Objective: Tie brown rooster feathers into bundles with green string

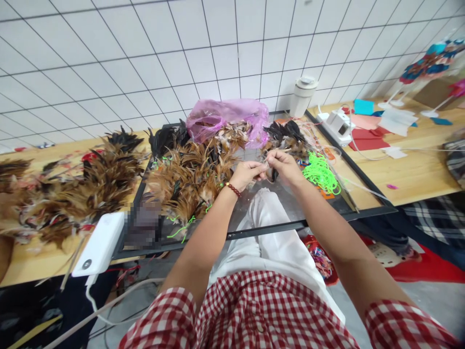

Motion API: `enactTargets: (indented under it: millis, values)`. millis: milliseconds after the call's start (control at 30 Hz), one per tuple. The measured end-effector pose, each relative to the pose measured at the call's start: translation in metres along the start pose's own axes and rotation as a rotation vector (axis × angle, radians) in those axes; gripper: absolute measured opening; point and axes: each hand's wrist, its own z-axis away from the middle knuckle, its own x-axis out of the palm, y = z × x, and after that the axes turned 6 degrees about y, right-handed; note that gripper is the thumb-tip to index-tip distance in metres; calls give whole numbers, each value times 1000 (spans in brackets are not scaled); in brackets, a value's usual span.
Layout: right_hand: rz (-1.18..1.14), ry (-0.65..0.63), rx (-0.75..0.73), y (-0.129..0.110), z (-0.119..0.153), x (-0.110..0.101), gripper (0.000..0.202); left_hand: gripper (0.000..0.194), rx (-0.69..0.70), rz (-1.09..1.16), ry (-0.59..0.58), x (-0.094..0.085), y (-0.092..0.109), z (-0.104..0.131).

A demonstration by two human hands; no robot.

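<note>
My left hand (247, 175), with a beaded bracelet (233, 189) at the wrist, is closed in a pinch. Against it, my right hand (285, 166) pinches with thumb and forefinger. The fingertips meet over something small, thin and pale, too fine to make out. Left of my hands lies a heap of brown feathers (192, 169) with bits of green cord among it. Just beyond my right hand is a bunch of black feathers (286, 133). A coil of bright green cord (320, 173) rests to the right of that hand.
A black-rimmed tray (269, 230) sits in front of me. Behind it are a pink plastic bag (227, 114) of feathers and a white cup (302, 97). A white power bank (100, 242) is at left, a power strip (339, 127) at right. Another person's plaid sleeve (456, 160) shows far right.
</note>
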Motion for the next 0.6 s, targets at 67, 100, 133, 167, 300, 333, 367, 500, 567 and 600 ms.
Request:
enactTargets:
  millis: [67, 100, 133, 167, 300, 333, 367, 500, 567, 600]
  values:
    - [-116, 122, 44, 2, -4, -6, 59, 38, -3, 2, 28, -1, -2, -2]
    - [-170, 184, 47, 2, -7, -11, 60, 34, -9, 4, 50, -2, -3, -3]
    - [-213, 242, 41, 2, -10, -17, 61, 29, -21, 5, 83, -2, -5, -5]
    - [-243, 293, 27, 2, -13, -23, 62, 24, -27, 4, 133, -3, -6, -7]
    - [-155, 358, -19, 1, -17, -31, 61, 13, 182, 18, 437, -4, -11, -15]
    - [-87, 338, -29, 1, -16, -28, 59, 17, 274, 22, 481, -4, -11, -16]
    - [-14, 307, -45, 2, -14, -23, 57, 18, 349, 27, 488, -3, -10, -16]
    - [176, 205, -157, 9, -3, 1, 48, 8, 369, 75, 293, 5, -8, -11]
    - [195, 183, -177, 11, 1, 7, 44, 11, 313, 101, 216, 10, -8, -8]
    - [197, 177, -176, 11, 2, 9, 41, 11, 278, 106, 191, 12, -8, -6]
